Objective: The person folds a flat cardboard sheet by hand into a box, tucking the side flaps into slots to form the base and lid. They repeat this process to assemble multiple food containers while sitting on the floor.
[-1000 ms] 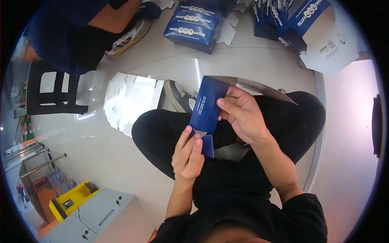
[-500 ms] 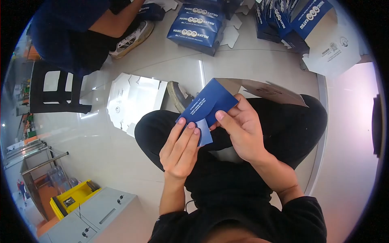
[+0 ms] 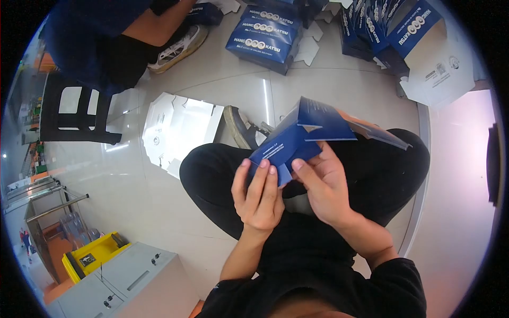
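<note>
A partly folded blue cardboard box (image 3: 313, 119) is held above my crossed legs, its printed side panel tilted toward me. My left hand (image 3: 259, 199) is closed on the panel's left end, three fingertips lying over the blue face. On the right, my right hand (image 3: 326, 185) grips the near edge, thumb on top and fingers behind the card. A small flap sticks out between the two hands. The box's lid part stretches off to the right over my knee, partly hidden behind the side panel.
An unfolded white carton sheet (image 3: 180, 132) lies on the floor at left. Stacked blue boxes (image 3: 260, 45) stand ahead, with flat cartons (image 3: 440, 69) at far right. Another person's shoe (image 3: 180, 50) and a black stool (image 3: 79, 108) are at upper left. A grey cabinet (image 3: 143, 275) stands at lower left.
The box has tipped so that its upper outer faces and folded corner now show. Both hands have shifted right and slightly down, still holding it.
</note>
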Available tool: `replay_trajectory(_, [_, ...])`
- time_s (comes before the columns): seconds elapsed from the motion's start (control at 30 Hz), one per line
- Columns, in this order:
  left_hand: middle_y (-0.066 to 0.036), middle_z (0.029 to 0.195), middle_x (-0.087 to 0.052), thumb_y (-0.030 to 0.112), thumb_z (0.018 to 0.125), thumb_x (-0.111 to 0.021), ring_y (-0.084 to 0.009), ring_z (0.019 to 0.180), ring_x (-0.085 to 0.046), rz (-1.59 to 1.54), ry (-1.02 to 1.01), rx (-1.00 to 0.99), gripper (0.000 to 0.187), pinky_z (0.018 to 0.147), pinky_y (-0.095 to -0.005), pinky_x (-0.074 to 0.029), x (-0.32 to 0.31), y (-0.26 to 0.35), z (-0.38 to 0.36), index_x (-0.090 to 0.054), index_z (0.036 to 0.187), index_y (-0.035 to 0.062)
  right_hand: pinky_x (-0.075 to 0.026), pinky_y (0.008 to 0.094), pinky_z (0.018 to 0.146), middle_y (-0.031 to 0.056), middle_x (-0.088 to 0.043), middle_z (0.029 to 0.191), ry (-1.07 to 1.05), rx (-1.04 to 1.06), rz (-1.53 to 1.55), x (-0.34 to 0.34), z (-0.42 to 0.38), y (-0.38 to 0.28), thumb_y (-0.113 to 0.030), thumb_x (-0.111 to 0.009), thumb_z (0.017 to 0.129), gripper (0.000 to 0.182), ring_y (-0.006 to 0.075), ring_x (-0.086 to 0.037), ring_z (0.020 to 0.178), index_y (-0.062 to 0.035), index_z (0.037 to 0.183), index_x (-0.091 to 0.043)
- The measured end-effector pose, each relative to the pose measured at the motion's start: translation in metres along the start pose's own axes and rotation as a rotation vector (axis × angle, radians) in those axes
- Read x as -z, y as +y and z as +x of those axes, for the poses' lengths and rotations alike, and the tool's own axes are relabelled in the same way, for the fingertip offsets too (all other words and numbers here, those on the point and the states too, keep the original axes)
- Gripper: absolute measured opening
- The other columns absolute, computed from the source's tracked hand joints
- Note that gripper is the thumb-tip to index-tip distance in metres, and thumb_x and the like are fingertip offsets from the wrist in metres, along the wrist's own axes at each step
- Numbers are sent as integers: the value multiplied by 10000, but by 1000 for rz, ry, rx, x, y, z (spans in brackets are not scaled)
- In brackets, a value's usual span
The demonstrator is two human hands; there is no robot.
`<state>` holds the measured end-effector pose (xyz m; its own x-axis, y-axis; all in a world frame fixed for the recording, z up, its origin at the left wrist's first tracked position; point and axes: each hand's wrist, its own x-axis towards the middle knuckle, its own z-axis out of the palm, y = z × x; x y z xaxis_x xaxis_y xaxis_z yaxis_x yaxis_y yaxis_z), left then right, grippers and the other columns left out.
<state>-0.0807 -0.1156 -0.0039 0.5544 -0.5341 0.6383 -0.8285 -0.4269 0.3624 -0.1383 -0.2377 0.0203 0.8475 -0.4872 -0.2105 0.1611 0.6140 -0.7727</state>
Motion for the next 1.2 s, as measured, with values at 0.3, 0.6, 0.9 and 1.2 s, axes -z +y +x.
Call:
replay_trajectory(0.3, [-244,1412,-478,393,971,-582,-358,1301,-476,-1074,401,633,747,1092,-484,-355,-25,22,14,-304,1484,-74,-537,314,807,89,-647,1054,72,2,38,3,-6,3,-45,-586,962,198,150,-623,948,10,1152,-573])
replay_trajectory(0.6, [-103,1179,-627,232,1049,-472,-205,1046,-619,-1310,237,861,335,909,-348,-489,-19,10,1,-520,1264,-20,-525,377,919,126,-591,1159,39,70,-360,18,-4,28,-40,-636,923,419,216,-613,1039,-1,1300,-457])
replay_trajectory(0.9, [-175,1429,-480,163,972,-609,-278,1327,-457,-843,171,665,540,1106,-440,-342,-7,6,31,-400,1423,-49,-506,316,905,103,-628,1108,32,90,-228,18,0,13,-36,-598,950,311,158,-629,992,34,1237,-499])
replay_trajectory(1.2, [-183,1153,-679,69,747,-796,-312,1018,-688,-431,-301,244,535,873,-348,-542,10,-24,58,-618,1246,-3,-497,315,930,122,-607,1195,-200,-117,-73,35,9,10,12,-568,948,380,168,-599,1095,64,1310,-463])
